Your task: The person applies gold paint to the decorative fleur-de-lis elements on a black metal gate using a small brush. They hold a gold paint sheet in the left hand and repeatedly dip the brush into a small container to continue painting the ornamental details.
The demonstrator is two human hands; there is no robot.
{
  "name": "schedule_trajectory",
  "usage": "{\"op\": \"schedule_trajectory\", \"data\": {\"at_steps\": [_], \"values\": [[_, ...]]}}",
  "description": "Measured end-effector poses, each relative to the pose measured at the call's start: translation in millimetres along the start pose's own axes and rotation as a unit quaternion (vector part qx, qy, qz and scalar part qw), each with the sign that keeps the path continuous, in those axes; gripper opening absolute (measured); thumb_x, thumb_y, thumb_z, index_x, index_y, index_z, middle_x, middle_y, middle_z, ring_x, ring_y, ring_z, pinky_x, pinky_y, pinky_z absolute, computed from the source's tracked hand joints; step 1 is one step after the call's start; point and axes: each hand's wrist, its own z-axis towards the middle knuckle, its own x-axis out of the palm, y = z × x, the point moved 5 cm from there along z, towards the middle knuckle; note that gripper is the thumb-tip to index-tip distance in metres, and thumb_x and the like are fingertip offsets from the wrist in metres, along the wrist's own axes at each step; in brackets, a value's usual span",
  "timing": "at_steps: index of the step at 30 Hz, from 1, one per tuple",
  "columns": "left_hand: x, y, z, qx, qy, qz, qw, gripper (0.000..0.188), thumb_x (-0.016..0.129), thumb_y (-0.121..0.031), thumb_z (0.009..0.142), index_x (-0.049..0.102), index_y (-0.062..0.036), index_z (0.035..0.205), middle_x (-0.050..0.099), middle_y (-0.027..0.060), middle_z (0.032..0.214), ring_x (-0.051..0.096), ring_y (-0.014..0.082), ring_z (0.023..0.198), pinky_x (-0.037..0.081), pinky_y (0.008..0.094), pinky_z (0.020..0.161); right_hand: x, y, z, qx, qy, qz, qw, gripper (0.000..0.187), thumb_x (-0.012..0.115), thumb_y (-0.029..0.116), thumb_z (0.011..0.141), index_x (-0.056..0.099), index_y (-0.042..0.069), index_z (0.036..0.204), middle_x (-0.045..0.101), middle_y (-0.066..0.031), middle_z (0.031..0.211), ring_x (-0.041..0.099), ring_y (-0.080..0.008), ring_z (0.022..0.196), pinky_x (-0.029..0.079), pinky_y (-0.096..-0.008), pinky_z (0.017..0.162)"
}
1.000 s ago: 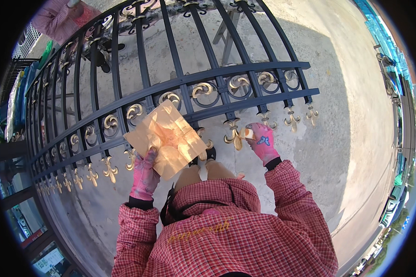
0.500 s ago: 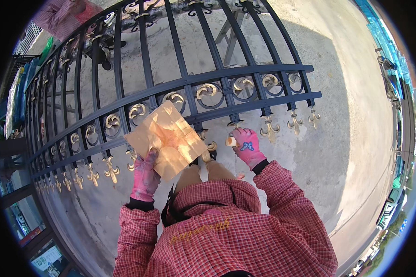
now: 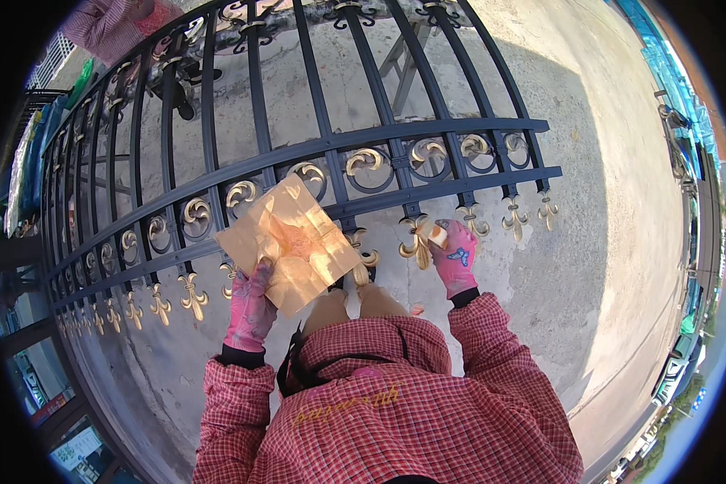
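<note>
My left hand, in a pink glove stained with paint, grips the lower left edge of a creased brown paper sheet with a shiny gold-smeared middle. In my right hand, gloved in pink, is a small pale sponge-like block with an orange-brown stain. That block is at the right side of a gold fleur-de-lis finial on the dark metal fence panel; whether they touch I cannot tell. Another gold finial stands just behind my right hand. The paper hides part of the panel's lower rail.
The panel's bars run away from me, with gold scrolls set in rings between two rails. A trestle-like support shows beneath it. Another person in a checked sleeve is at the far left. Grey concrete lies to the right.
My right hand has moved right and slightly down with the pale block, from left of the finial to its right side. My left hand and the paper are nearly still.
</note>
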Motion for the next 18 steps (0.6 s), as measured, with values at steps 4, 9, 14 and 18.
{"op": "schedule_trajectory", "data": {"at_steps": [4, 9, 14, 18], "values": [[1.3, -0.7, 1.5, 0.004, 0.005, 0.005, 1.000, 0.044, 0.055, -0.016, 0.090, 0.040, -0.0005, 0.129, 0.054, 0.0094, 0.117, 0.058, 0.0209, 0.103, 0.051, 0.0342, 0.086, 8.1, -10.2, 19.7, 0.017, 0.008, 0.049, 0.999, 0.044, 0.075, 0.020, 0.064, 0.057, 0.010, 0.103, 0.060, -0.0096, 0.100, 0.056, -0.0304, 0.095, 0.043, -0.0407, 0.079], [-2.1, -1.4, 4.8, -0.003, 0.000, -0.007, 1.000, 0.041, 0.057, -0.016, 0.090, 0.042, -0.0026, 0.126, 0.055, 0.0078, 0.116, 0.059, 0.0198, 0.101, 0.051, 0.0342, 0.085, -3.5, 1.4, 19.4, 0.001, -0.047, 0.040, 0.998, 0.041, 0.074, 0.009, 0.065, 0.056, 0.006, 0.102, 0.061, -0.0121, 0.095, 0.058, -0.0320, 0.091, 0.046, -0.0395, 0.077], [-2.5, -4.7, 6.2, 0.000, -0.008, -0.014, 1.000, 0.042, 0.057, -0.016, 0.090, 0.042, -0.0029, 0.127, 0.054, 0.0082, 0.117, 0.058, 0.0202, 0.102, 0.051, 0.0343, 0.086, -1.8, 3.3, 24.6, 0.025, -0.047, 0.039, 0.998, 0.039, 0.073, 0.010, 0.066, 0.056, 0.007, 0.101, 0.061, -0.0121, 0.095, 0.058, -0.0317, 0.090, 0.046, -0.0396, 0.077], [-7.9, -5.2, 9.4, -0.003, -0.011, -0.001, 1.000, 0.045, 0.055, -0.017, 0.090, 0.040, -0.0024, 0.130, 0.053, 0.0091, 0.121, 0.057, 0.0210, 0.105, 0.050, 0.0337, 0.088, -3.7, 7.0, 25.9, 0.046, -0.064, 0.030, 0.996, 0.037, 0.073, 0.013, 0.067, 0.056, 0.007, 0.099, 0.061, -0.0120, 0.094, 0.058, -0.0319, 0.089, 0.045, -0.0396, 0.077]]}}
